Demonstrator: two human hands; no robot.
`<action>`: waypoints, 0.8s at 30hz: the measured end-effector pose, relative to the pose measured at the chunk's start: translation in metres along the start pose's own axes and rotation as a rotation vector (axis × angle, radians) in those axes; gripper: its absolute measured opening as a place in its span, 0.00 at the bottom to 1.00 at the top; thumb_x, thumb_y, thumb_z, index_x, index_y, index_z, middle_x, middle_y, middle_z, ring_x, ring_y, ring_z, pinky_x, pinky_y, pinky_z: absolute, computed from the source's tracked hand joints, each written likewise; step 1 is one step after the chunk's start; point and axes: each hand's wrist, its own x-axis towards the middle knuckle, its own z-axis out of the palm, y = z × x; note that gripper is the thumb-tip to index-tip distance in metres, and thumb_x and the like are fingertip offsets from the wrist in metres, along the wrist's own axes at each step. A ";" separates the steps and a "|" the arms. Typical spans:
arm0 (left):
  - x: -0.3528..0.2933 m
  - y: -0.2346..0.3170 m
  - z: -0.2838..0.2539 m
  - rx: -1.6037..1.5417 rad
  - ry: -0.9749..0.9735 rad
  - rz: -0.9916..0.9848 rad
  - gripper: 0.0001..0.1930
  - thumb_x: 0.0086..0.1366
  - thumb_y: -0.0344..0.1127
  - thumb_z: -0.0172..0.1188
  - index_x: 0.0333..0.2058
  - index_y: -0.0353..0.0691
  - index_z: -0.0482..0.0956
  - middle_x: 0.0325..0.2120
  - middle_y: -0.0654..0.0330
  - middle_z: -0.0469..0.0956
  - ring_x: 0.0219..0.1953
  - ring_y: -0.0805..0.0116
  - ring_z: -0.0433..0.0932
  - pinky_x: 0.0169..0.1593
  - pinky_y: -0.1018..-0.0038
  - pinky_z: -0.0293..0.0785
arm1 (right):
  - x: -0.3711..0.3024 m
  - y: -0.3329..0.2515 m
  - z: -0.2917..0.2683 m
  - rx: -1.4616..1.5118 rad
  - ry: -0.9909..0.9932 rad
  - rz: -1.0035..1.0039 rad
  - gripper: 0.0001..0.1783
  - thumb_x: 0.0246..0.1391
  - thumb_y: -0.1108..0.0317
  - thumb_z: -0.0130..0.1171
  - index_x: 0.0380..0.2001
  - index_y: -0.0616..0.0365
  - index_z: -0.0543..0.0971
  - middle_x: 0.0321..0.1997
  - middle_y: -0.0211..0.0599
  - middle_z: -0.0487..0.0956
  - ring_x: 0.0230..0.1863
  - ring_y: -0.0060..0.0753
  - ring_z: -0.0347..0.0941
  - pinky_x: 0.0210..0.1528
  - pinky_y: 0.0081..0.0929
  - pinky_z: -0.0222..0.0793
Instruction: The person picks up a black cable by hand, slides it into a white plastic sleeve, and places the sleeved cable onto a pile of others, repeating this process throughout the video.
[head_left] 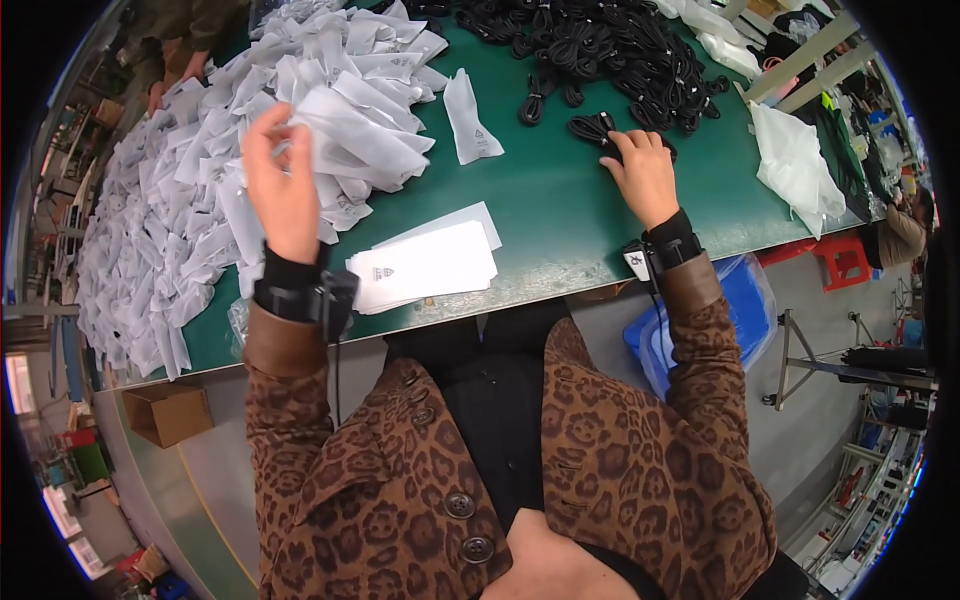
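Note:
My left hand (281,185) is raised over the right side of a large heap of filled white pouches (190,220). Its fingers are bent and apart, and a slightly blurred white pouch (365,140) lies just beyond them. On the right, my right hand (645,178) has its fingers over a coiled black cable (592,127), partly hidden beneath them. Between the hands, near the front edge, rests a stack of flat white pouches (430,270) with a small dark print. Farther back a single filled pouch (468,120) lies apart from the heap.
A pile of coiled black cables (610,50) covers the table's far right. A white plastic bag (795,165) drapes the right edge. Below stand a blue bin (745,310), a red stool (845,262) and a cardboard box (168,413). Another person's hand (157,97) is at the heap's far left.

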 end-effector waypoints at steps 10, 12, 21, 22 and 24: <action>-0.136 0.030 0.038 0.086 -0.787 0.100 0.08 0.56 0.29 0.66 0.33 0.36 0.76 0.31 0.55 0.72 0.35 0.53 0.75 0.40 0.65 0.73 | -0.031 -0.035 -0.010 0.715 -0.186 0.280 0.12 0.63 0.69 0.55 0.46 0.63 0.77 0.32 0.36 0.80 0.27 0.25 0.74 0.29 0.23 0.68; -0.142 0.030 0.042 0.108 -0.792 0.090 0.08 0.56 0.29 0.66 0.32 0.36 0.75 0.31 0.55 0.73 0.35 0.52 0.75 0.40 0.64 0.72 | -0.040 -0.058 -0.024 0.885 -0.253 0.327 0.11 0.64 0.69 0.53 0.45 0.64 0.77 0.30 0.33 0.79 0.26 0.20 0.72 0.28 0.20 0.67; -0.149 0.027 0.046 0.095 -0.743 -0.031 0.08 0.56 0.28 0.64 0.29 0.36 0.73 0.29 0.54 0.72 0.34 0.51 0.74 0.38 0.61 0.71 | -0.073 -0.093 -0.036 1.150 -0.426 0.353 0.11 0.66 0.70 0.50 0.45 0.64 0.77 0.30 0.29 0.79 0.25 0.14 0.69 0.28 0.16 0.65; -0.148 0.028 0.046 0.093 -0.748 -0.050 0.07 0.56 0.28 0.64 0.29 0.36 0.73 0.29 0.54 0.72 0.34 0.51 0.74 0.38 0.60 0.70 | -0.074 -0.094 -0.037 1.141 -0.423 0.354 0.11 0.66 0.69 0.51 0.44 0.64 0.77 0.29 0.31 0.78 0.24 0.17 0.70 0.28 0.18 0.66; -0.146 0.031 0.045 0.105 -0.757 -0.018 0.06 0.57 0.27 0.63 0.29 0.35 0.73 0.29 0.53 0.72 0.33 0.50 0.74 0.38 0.62 0.71 | -0.076 -0.095 -0.037 1.126 -0.418 0.354 0.12 0.65 0.67 0.52 0.44 0.64 0.78 0.27 0.34 0.77 0.22 0.22 0.71 0.27 0.23 0.67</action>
